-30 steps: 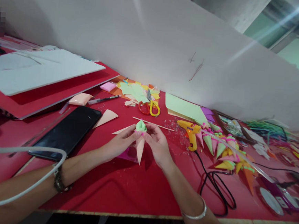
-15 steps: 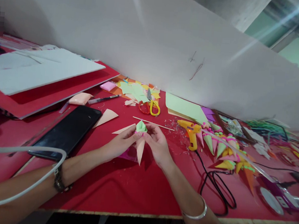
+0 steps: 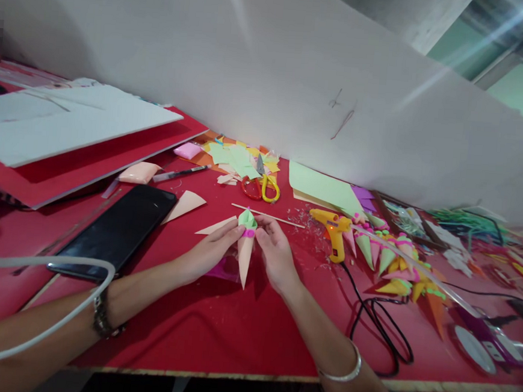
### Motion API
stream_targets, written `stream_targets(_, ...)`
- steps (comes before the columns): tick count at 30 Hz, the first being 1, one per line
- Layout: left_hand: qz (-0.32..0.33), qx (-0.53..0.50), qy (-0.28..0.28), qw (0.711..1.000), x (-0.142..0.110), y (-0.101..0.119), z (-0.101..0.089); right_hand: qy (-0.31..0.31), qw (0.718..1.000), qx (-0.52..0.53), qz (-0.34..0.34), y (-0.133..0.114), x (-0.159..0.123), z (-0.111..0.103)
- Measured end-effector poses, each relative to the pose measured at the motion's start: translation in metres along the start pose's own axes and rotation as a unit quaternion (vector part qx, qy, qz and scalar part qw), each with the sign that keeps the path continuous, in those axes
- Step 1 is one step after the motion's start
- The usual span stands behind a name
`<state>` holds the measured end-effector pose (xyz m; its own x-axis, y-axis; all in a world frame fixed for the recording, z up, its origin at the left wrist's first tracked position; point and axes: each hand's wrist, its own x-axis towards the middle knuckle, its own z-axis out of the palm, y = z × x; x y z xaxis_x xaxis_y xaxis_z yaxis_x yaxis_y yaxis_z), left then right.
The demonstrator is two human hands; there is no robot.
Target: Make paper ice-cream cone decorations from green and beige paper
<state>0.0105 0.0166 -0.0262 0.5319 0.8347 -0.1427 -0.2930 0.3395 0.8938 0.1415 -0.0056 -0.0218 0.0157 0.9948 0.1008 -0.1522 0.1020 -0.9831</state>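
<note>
Between my two hands is a small peach paper cone [image 3: 245, 260], its tip pointing down toward me. A light green folded piece [image 3: 247, 219] fills its wide end, and a bright pink band [image 3: 249, 233] runs across the rim. My left hand [image 3: 214, 246] grips the cone's left side with thumb and fingers. On the opposite side, my right hand [image 3: 277, 251] holds it near the rim, the fingers curled behind. Flat peach paper pieces [image 3: 186, 206] lie just beyond my left hand, and a thin wooden stick [image 3: 269, 215] lies behind the cone.
A yellow glue gun [image 3: 333, 232] with a black cord lies right of my hands, near several finished cones [image 3: 388, 254]. Scissors [image 3: 262, 187] rest by paper scraps at the back. Left are a black phone [image 3: 116, 230] and white boards [image 3: 72, 118]. A white tube [image 3: 106, 265] crosses my left forearm.
My thumbs have moved apart from the front of the cone, so the pink band shows more fully. The cone stays in nearly the same place.
</note>
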Motion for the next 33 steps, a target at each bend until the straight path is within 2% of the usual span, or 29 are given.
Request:
stream_targets(4, -0.026, -0.081, 0.044, 0.995, 0.003, 0.006, 0.003, 0.046, 0.999, -0.028, -0.001, 0.0, 0.003, -0.004)
stream_targets(7, -0.029, -0.124, 0.105, 0.986, 0.006, 0.011, 0.005, 0.069, 0.99, -0.117, -0.025, -0.004, 0.004, -0.01)
stream_targets(11, 0.008, -0.148, 0.167, 0.975, 0.01, 0.016, 0.001, 0.041, 0.953, -0.295, -0.059, -0.008, 0.003, -0.012)
stream_targets(14, 0.043, -0.181, 0.214, 0.959, 0.013, 0.02, -0.004, -0.017, 0.938, -0.343, -0.049, -0.007, 0.001, -0.009)
stream_targets(18, 0.048, -0.225, 0.201, 0.952, 0.015, 0.025, -0.009, -0.069, 0.945, -0.317, -0.025, -0.004, 0.0, -0.005)
stream_targets(25, 0.046, -0.258, 0.171, 0.95, 0.017, 0.025, -0.014, -0.071, 0.984, -0.161, 0.021, 0.0, 0.002, -0.006)
stream_targets(33, 0.041, -0.241, 0.155, 0.957, 0.018, 0.021, -0.016, -0.152, 0.974, -0.149, 0.071, -0.007, -0.004, -0.001)
